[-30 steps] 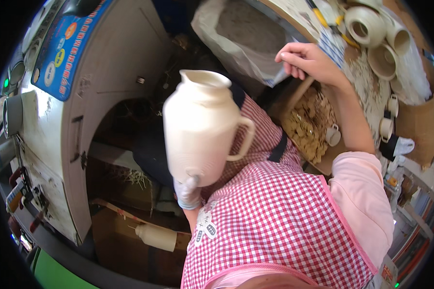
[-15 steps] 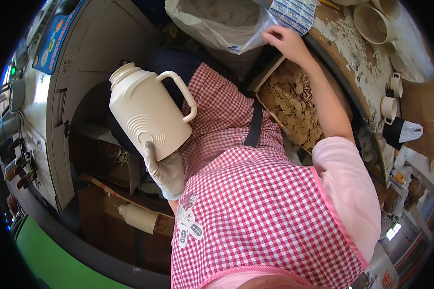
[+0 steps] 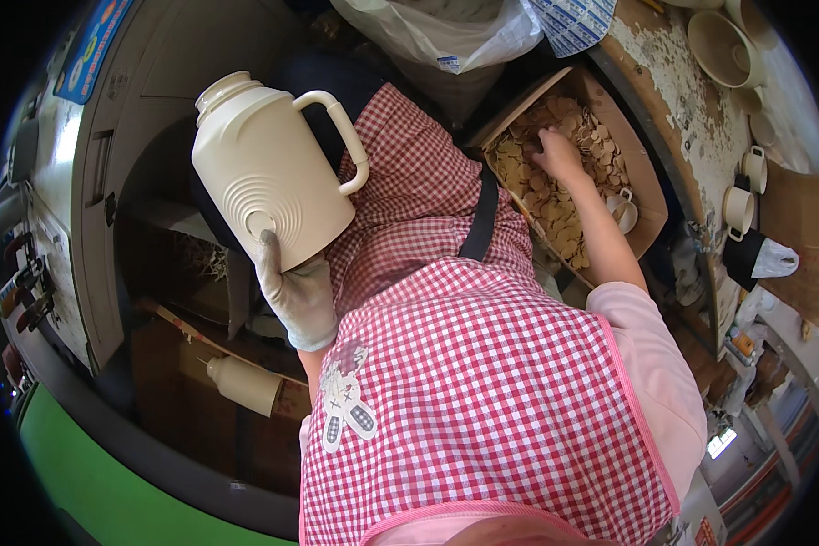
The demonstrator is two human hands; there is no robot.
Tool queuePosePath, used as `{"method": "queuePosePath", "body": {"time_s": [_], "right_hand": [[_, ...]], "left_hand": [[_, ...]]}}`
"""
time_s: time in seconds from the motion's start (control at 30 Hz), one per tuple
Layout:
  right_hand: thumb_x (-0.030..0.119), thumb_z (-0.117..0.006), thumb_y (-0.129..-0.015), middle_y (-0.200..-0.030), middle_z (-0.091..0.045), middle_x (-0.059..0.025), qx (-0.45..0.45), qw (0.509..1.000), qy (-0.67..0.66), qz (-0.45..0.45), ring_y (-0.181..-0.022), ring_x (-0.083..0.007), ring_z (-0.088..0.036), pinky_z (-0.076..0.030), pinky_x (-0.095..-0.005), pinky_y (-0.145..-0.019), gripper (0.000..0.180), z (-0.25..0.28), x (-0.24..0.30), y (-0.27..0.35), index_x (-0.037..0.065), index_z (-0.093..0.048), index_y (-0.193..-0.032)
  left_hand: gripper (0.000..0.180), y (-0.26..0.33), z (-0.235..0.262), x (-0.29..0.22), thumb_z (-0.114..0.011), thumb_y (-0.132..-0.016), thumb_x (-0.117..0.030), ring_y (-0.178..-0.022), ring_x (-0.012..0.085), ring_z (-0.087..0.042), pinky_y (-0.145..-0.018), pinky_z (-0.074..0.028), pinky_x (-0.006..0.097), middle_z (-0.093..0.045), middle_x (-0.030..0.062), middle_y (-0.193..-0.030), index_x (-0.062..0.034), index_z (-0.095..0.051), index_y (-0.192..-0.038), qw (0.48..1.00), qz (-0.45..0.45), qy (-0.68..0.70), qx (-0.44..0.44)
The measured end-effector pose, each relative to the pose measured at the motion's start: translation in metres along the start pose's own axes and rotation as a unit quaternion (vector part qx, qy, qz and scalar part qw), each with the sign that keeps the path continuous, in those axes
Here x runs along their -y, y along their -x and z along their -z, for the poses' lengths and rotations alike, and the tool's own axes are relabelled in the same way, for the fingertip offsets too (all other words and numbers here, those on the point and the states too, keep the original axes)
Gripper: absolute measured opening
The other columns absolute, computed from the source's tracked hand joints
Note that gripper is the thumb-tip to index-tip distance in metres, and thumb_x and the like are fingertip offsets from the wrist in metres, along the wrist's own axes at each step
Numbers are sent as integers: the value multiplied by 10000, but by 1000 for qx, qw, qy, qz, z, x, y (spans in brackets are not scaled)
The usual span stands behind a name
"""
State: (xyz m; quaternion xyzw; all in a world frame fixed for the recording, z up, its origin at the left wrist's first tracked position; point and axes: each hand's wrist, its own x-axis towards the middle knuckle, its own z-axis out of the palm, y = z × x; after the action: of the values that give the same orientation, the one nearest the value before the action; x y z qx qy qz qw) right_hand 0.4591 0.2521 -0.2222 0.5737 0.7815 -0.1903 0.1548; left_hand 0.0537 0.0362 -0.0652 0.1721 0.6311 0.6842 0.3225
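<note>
A cream plastic jug body (image 3: 268, 173) with a side handle, a threaded neck and ringed ripples on its side leans over my lap. My left hand (image 3: 293, 296), in a pale work glove, grips its lower end, thumb on the round spot amid the ripples. To the right, my bare right hand (image 3: 560, 156) reaches into a cardboard box (image 3: 642, 127) full of small round beige discs (image 3: 569, 214). Its fingers are bent together among the discs; whether they pinch one is hidden. A small cream cup-like piece (image 3: 621, 211) also lies in that box.
A white plastic-lined bin (image 3: 464, 41) stands ahead, with a blue-and-white label sheet (image 3: 573, 23) beside it. The worn bench (image 3: 673, 100) at right carries cream cups (image 3: 739, 209). Another cream jug body (image 3: 244, 384) lies in a carton at lower left. A grey machine (image 3: 109, 182) stands left.
My right hand has moved from beside the label sheet down into the box of discs. The left hand still holds the jug body, which appears slightly higher and further left.
</note>
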Motion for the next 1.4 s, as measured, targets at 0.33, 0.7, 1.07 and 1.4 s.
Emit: {"method": "queuePosePath", "body": {"time_s": [0.33,0.7,1.07,1.4], "right_hand": [[144,-782,-802,-860,-730,-155,-20,990,-141,-14,-788,-306,-714,-548,-405,-712,204,36,-8,9,51,-760,-982],[60,-734,-960,-952,-751,-98,227,670,-677,204,-773,-125,-723,-591,-243,-692,211,175,324,62,-32,-679,-1142],[60,-760,-946,-890,-756,-100,129,719,-658,185,-728,-105,-717,-586,-225,-670,159,163,341,69,-17,-663,-1046],[86,-771,-936,-862,-739,-51,88,780,-575,230,-735,-89,-699,-568,-222,-667,131,174,341,69,10,-672,-975]], "left_hand": [[375,-9,3,-1,-498,-1107,-236,-1280,187,-568,-1102,-463,357,-603,101,-1371,-41,-512,-1427,999,4,9,-45],[483,-4,-21,-17,-544,-1093,-344,-1200,218,-625,-1018,-531,354,-607,127,-1330,-25,-467,-1447,989,100,113,13],[392,-7,-15,-15,-562,-1087,-213,-1141,193,-622,-990,-508,330,-619,109,-1319,-9,-512,-1419,993,59,97,15],[344,-10,-18,-22,-653,-1034,-144,-1073,187,-657,-927,-540,317,-664,117,-1242,7,-587,-1335,998,21,45,35]]}}
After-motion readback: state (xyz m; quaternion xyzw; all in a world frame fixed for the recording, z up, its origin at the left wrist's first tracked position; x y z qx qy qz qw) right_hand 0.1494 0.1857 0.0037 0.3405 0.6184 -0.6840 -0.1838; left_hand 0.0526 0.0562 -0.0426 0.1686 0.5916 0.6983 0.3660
